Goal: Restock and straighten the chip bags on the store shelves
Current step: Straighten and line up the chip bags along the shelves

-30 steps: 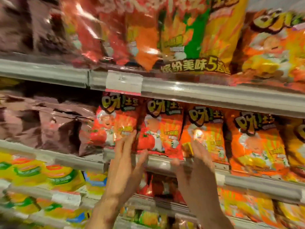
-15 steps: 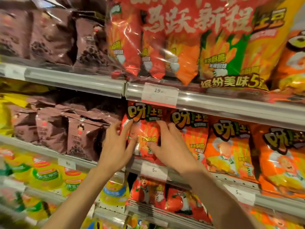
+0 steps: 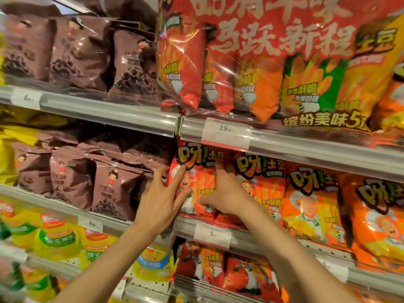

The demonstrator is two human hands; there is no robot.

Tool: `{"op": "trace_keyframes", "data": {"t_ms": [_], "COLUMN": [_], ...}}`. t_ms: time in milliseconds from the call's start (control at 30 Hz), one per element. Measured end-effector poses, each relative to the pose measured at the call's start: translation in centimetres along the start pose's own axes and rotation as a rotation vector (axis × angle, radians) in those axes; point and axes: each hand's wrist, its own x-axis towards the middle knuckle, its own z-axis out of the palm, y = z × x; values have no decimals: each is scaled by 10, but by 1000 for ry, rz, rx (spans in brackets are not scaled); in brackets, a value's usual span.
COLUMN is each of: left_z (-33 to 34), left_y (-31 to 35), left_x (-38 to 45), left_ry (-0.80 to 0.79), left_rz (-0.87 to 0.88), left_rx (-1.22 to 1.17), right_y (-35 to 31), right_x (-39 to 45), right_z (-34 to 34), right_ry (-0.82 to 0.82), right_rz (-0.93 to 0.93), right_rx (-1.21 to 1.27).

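Observation:
A red chip bag (image 3: 197, 169) with yellow lettering stands at the left end of a row of red and orange bags on the middle shelf. My left hand (image 3: 162, 197) lies against its left side, fingers spread and straight, the forefinger on the bag's front. My right hand (image 3: 225, 189) presses flat on the bag's right half, fingers pointing up along the gap to the neighbouring red bag (image 3: 261, 184). Orange bags (image 3: 310, 204) of the same brand continue to the right.
Brown snack bags (image 3: 109, 186) fill the middle shelf to the left, close to my left hand. A big multipack (image 3: 262, 62) overhangs the shelf rail (image 3: 317, 147) above. Price tags (image 3: 226, 133) sit on the rails. Yellow and red bags fill the lower shelves.
Both hands rose from the shelf edge and shifted left onto the leftmost red bag. Since half a second ago they stay on it, the view having moved closer.

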Motion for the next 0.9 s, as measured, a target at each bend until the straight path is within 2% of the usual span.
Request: {"op": "trace_keyframes", "data": {"t_ms": [333,533,667,767,900], "left_z": [6,-10,-5,9,15], "left_y": [0,5,23,26,22], "left_x": [8,12,34,40,42], "left_ry": [-15,188,83,0,-26], "left_rz": [41,181,274,279,269], "left_rx": [76,146,97,109,153], "right_y": [8,8,13,24,37], "right_x": [-7,-17,-26,-29,-30], "right_z": [-1,-3,-10,-10,-7], "right_ry": [69,91,273,304,319], "right_rz": [15,-46,-154,-187,-206], "right_rx": [-52,-119,-353,-409,-466]}}
